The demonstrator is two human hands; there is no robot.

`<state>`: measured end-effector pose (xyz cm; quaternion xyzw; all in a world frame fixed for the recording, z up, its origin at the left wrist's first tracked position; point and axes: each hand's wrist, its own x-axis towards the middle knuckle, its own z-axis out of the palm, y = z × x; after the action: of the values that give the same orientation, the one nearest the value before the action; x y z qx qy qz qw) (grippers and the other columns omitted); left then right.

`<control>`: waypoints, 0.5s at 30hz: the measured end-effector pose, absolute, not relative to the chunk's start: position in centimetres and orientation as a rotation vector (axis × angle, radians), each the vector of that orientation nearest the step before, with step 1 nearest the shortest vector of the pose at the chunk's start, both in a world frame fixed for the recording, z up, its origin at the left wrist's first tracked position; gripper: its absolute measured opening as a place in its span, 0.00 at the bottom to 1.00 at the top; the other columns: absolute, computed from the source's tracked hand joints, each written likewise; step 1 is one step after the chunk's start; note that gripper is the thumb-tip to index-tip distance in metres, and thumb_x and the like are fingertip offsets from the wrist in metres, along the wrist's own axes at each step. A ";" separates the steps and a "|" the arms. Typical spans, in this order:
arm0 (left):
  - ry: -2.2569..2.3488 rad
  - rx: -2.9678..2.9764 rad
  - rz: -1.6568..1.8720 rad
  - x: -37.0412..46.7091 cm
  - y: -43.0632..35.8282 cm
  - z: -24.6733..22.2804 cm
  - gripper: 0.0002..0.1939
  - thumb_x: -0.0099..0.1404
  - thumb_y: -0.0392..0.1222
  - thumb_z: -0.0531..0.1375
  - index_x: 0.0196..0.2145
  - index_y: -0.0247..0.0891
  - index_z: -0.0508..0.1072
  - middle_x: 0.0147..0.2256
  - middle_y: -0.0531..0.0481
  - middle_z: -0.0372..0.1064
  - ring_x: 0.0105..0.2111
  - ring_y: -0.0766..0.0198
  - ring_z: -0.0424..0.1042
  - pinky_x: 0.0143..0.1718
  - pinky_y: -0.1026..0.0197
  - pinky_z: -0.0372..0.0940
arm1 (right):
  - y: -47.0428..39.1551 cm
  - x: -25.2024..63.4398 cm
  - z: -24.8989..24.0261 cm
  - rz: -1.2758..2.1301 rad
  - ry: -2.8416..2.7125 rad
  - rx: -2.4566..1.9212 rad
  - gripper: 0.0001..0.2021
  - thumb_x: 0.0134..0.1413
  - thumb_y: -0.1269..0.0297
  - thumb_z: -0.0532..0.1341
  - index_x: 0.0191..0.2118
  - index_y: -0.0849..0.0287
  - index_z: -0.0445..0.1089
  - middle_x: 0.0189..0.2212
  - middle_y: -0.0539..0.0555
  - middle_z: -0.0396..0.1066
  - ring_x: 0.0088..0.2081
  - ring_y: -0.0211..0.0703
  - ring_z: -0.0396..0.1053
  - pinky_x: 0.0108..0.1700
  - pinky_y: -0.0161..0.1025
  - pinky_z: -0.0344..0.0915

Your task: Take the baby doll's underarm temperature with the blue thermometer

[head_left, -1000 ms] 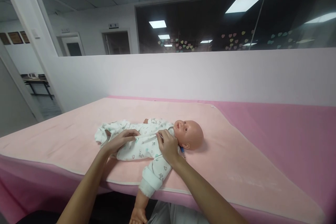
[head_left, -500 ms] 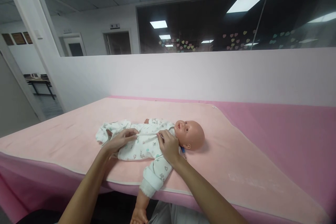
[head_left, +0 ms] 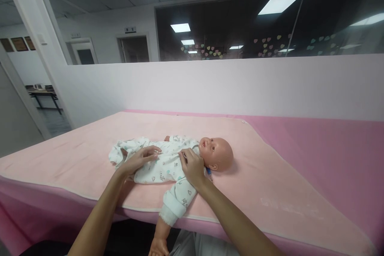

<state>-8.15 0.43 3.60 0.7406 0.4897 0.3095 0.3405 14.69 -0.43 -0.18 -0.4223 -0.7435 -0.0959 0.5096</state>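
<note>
On peach mat [head_left: 270, 184], doll [head_left: 218, 154] beneath both: right grip [head_left: 192, 167] pinching romper [head_left: 168, 170] at chest; left grip [head_left: 137, 163] slightly parted at waist.

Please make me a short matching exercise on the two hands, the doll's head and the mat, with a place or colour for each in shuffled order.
Things:
1. left hand
2. right hand
3. doll's head
4. mat

Places or colours:
A. peach, spread out beneath the doll's body
B. at the chest of the printed garment, nearer the collar
C. bare, to the picture's right of both hands
D. on the same garment, nearer the legs

Pairs: 1-D, 2-B, 3-C, 4-A.
</note>
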 end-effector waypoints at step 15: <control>1.330 1.855 0.933 -8.3 1.1 2.4 0.16 0.45 0.50 0.65 0.30 0.39 0.74 0.37 0.48 0.72 0.39 0.54 0.69 0.36 0.61 0.64 | -0.4 14.7 -0.2 -0.228 -1.787 -1.015 0.12 0.60 0.63 0.49 0.30 0.59 0.66 0.26 0.51 0.70 0.23 0.34 0.63 0.24 0.32 0.52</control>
<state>-8.28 1.06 2.39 0.7097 0.5090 0.3570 0.3314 14.69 -0.40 -0.18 -0.4219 -0.7425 -0.0947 0.5115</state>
